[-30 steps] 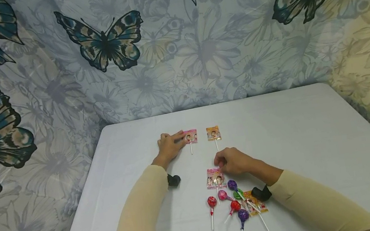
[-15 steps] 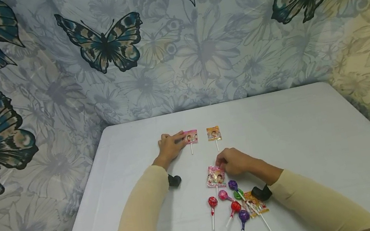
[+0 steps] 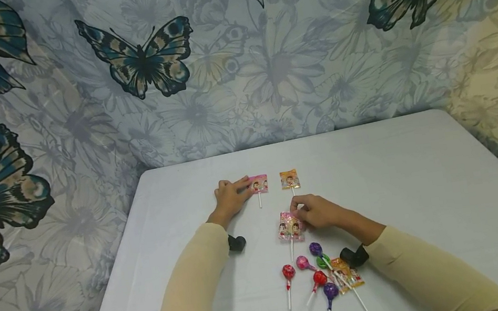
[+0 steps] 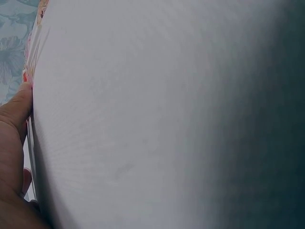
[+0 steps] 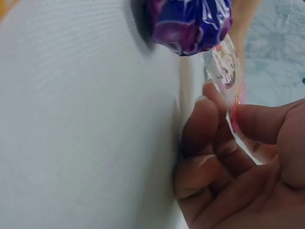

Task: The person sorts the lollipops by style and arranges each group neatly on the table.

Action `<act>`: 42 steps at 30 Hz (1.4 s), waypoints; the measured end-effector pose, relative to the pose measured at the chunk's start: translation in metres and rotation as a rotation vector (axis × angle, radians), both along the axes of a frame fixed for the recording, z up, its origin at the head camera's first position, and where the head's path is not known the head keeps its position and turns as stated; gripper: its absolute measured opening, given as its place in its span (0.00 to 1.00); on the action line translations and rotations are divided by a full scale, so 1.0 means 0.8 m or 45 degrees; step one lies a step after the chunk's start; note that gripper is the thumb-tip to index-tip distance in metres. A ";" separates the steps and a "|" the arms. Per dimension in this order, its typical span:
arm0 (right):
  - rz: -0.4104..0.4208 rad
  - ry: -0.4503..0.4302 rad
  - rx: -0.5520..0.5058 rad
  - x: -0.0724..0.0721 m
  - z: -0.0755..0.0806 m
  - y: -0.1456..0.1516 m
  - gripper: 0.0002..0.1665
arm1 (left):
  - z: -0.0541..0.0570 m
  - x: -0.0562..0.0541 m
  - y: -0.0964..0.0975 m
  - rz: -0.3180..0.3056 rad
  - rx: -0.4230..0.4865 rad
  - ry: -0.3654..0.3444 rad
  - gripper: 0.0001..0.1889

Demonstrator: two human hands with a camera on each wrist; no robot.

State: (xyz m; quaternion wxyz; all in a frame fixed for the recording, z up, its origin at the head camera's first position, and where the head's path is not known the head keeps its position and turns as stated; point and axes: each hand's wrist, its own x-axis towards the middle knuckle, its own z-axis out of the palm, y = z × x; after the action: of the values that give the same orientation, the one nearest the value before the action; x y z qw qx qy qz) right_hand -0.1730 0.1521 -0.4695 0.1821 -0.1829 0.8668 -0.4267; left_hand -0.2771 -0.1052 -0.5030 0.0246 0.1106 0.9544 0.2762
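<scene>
At the back of the table, the fingertips of my left hand (image 3: 231, 197) touch the left edge of a flat lollipop in a pink wrapper (image 3: 260, 183), its stick towards me. To its right lies a lollipop in an orange wrapper (image 3: 289, 178). My right hand (image 3: 321, 210) pinches another pink-wrapped lollipop (image 3: 290, 227) by its upper right corner, between thumb and fingers; its stick hangs towards me. In the right wrist view that clear-and-pink wrapper (image 5: 228, 71) shows between the fingertips. The left wrist view shows only part of the left hand (image 4: 14, 138) at its edge.
Nearer me lie loose lollipops: a red one (image 3: 288, 271), a pink one (image 3: 302, 263), a purple one (image 3: 330, 290) and several others. Some overlap an orange-wrapped lollipop (image 3: 353, 278) beside the right wrist's black camera (image 3: 354, 256). The white table (image 3: 400, 176) meets a butterfly-print backdrop.
My right hand has drawn the pinched pink lollipop a little away from me, towards the two at the back. The left hand has kept its place at the other pink lollipop.
</scene>
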 end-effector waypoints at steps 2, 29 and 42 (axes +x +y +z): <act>-0.003 -0.028 -0.053 0.000 -0.001 0.002 0.05 | -0.001 -0.001 0.000 0.000 -0.001 0.000 0.22; -0.251 -0.237 -0.229 0.004 -0.007 0.006 0.21 | 0.002 0.001 0.002 0.011 0.001 -0.030 0.23; -0.275 -0.266 -0.296 -0.004 -0.009 0.019 0.22 | 0.001 0.002 0.001 -0.009 0.003 0.046 0.21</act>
State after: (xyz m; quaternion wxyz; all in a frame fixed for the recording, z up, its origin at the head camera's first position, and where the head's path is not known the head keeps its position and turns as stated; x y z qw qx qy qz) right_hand -0.1760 0.1677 -0.4769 0.2017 -0.0632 0.8026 -0.5578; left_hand -0.2757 -0.1046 -0.5025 0.0081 0.1190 0.9540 0.2750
